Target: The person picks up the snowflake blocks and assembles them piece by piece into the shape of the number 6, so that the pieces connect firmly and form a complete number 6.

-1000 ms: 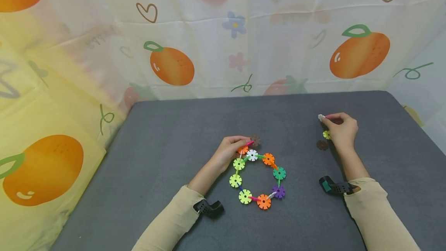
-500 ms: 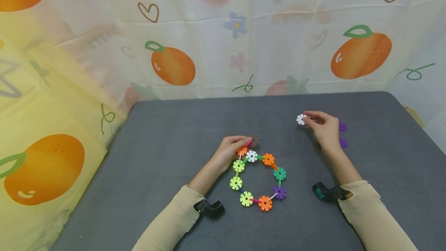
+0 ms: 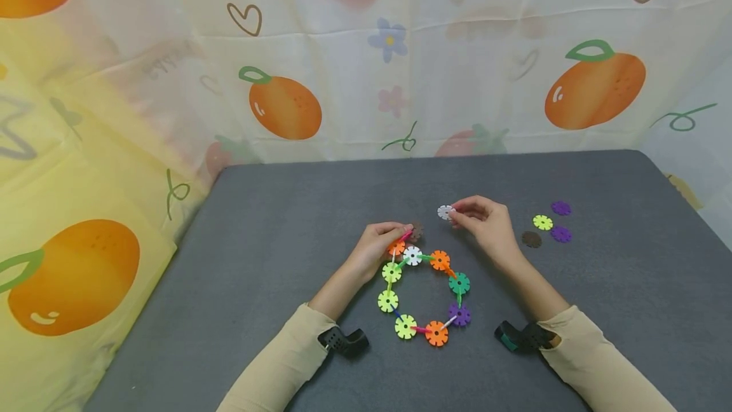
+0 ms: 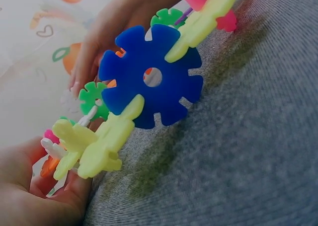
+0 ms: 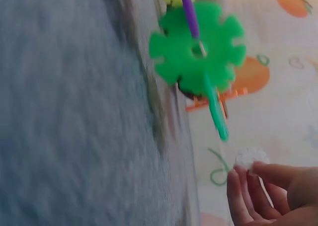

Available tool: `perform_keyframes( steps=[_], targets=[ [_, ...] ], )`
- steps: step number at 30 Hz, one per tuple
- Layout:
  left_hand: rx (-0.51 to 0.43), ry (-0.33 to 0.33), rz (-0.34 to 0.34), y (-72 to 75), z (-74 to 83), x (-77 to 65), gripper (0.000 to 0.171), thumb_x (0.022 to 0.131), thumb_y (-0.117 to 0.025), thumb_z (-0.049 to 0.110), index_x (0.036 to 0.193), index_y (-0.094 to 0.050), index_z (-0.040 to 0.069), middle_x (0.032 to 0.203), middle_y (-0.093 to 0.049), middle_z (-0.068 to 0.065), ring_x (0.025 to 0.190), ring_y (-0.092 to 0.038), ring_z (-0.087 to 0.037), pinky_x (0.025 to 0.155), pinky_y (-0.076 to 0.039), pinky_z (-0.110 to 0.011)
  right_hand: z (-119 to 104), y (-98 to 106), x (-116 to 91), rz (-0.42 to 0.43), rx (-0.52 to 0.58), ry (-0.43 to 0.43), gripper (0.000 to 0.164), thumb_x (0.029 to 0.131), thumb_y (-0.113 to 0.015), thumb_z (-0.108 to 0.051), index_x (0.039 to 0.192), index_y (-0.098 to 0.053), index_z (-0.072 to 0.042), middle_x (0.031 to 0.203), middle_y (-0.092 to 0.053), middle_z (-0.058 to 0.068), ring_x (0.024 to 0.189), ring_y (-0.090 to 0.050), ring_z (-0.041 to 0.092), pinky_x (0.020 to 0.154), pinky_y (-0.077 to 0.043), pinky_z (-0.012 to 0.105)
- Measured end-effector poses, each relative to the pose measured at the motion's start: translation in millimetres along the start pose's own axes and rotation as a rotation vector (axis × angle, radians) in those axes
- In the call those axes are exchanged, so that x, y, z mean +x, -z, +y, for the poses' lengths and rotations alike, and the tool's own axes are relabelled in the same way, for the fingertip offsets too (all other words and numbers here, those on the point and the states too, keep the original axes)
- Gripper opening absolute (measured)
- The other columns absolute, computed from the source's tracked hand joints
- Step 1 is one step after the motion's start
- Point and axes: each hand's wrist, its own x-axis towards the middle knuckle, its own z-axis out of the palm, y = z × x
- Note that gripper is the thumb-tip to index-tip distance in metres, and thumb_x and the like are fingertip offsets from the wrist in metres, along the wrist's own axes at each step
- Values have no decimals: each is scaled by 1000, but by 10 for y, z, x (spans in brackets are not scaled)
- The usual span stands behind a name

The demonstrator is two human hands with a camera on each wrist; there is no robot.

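On the grey tabletop lies a closed ring of slotted plastic snowflake discs [image 3: 459, 284], in yellow-green, orange, white, green and purple, linked by others standing on edge. My left hand [image 3: 372, 250] pinches the ring's upper-left part by an orange disc [image 3: 396, 248] and a pink one, where a brown disc [image 3: 417, 231] sticks out. My right hand [image 3: 487, 229] holds a loose white snowflake disc [image 3: 444, 212] between thumb and fingers, just right of the brown one and apart from it. A blue disc [image 4: 121, 62] joins two yellow ones in the left wrist view.
To the right lie loose discs: a yellow one [image 3: 542, 222], a brown one [image 3: 532, 240] and two purple ones [image 3: 561, 208]. A cloth printed with oranges [image 3: 469, 100] hangs behind the table [image 3: 297, 196]. Black wrist cameras [image 3: 345, 343] sit on both forearms.
My right hand has carried the white disc leftward from the loose discs toward the ring, uncovering those discs. The left hand stays in place on the ring.
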Motion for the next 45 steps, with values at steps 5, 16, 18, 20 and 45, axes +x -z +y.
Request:
perform_keyframes(
  steps=[5,16,18,20,45],
  targets=[
    [-1,-3,27,-14,6,1,30,98,-59,17,119,-66,-4,131,-64,-12,86,-62,-4,66,-54,-20,-7,-84,-33,-83,14,-25,21,91,-68,-6,105,-65,8,98,-69,27,76,-71,8,76,-61,33],
    [-28,3,70,-28,4,4,30,97,-59,16,119,-66,-4,128,-65,-13,84,-63,-4,68,-55,-18,18,-129,-58,-204,-62,-21,23,90,-68,-6,111,-65,4,99,-69,25,77,-71,12,74,-62,33],
    [-29,2,71,-30,7,5,30,98,-58,15,119,-66,-5,129,-64,-14,87,-63,-4,70,-55,-18,20,-135,-64,-221,-80,-20,21,90,-68,-6,109,-66,3,98,-69,24,79,-72,14,74,-62,32],
    [-28,5,73,-30,9,4,30,98,-58,15,119,-66,-5,130,-64,-14,89,-62,-5,71,-55,-18,21,-144,-73,-233,-88,-23,19,90,-69,-6,106,-66,3,98,-70,23,81,-72,15,74,-61,31],
    [7,-22,50,-9,61,-4,32,97,-57,15,118,-65,-9,122,-67,-15,82,-62,-2,70,-54,-17,21,-195,-88,-194,-174,51,12,88,-72,-10,96,-68,-2,92,-73,16,82,-72,23,71,-60,28]
  ],
)
